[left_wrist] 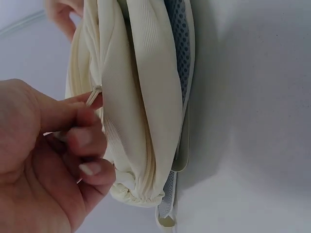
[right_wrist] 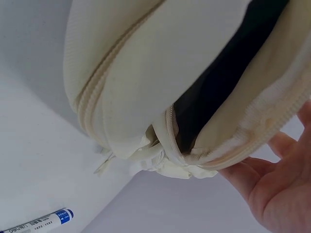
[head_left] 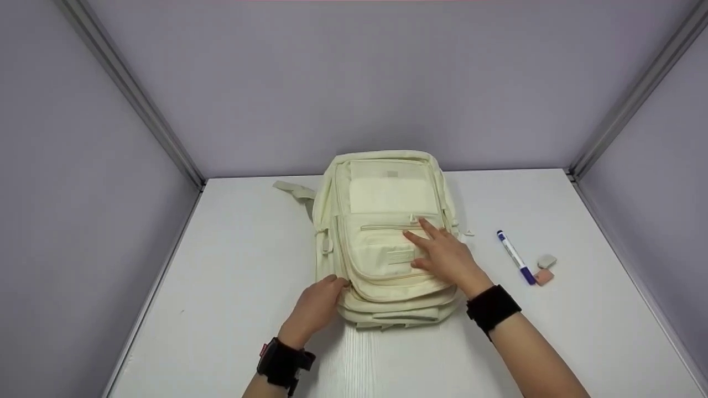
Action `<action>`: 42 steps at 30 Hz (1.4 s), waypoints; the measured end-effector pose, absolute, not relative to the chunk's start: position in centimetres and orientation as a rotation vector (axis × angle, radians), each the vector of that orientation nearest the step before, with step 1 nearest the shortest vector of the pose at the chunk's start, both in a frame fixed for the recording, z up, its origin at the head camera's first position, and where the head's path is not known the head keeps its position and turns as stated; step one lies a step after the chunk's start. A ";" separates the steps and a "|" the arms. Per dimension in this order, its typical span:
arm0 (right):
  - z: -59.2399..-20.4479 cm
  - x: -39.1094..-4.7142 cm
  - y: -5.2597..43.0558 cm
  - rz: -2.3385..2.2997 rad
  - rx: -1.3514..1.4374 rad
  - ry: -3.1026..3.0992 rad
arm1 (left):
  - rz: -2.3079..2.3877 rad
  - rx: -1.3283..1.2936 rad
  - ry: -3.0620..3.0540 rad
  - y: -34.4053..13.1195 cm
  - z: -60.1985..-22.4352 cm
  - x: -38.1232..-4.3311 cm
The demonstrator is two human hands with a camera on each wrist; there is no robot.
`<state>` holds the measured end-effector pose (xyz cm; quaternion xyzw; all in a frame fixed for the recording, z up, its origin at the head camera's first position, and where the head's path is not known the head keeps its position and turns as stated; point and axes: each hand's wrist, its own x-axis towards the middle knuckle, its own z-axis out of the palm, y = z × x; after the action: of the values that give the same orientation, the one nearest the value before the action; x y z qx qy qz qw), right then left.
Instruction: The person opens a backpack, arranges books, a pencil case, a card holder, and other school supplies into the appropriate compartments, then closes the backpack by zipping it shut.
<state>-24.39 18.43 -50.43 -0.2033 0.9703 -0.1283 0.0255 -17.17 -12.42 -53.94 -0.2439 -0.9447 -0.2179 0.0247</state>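
A cream backpack lies on the white table with its front side up. At its lower left edge my left hand pinches a zipper pull, best seen in the left wrist view. My right hand rests with spread fingers on the front pocket, near a zipper across it. In the right wrist view the front compartment gapes along its zipper, showing a dark inside; the right hand's fingers touch the outer side of that flap.
To the right of the backpack lie a marker with blue ends, a grey-white eraser-like piece and a small pink block. A strap sticks out at the upper left. Pale partition walls enclose the table on three sides.
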 end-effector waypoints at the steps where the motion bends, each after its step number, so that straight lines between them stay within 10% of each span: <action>1: -50.4 -24.6 18.4 -0.395 -0.624 2.993 | -0.664 -0.744 -2.914 -12.3 -54.1 -17.2; 42: -50.5 -26.0 17.4 -0.246 -0.602 3.035 | -0.911 -0.908 -2.818 -8.3 -53.0 -17.9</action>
<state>-26.04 17.37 -50.54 -0.1938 0.9777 -0.0792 0.0190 -17.91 -8.26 -53.03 -0.2930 -0.9095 -0.2941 0.0218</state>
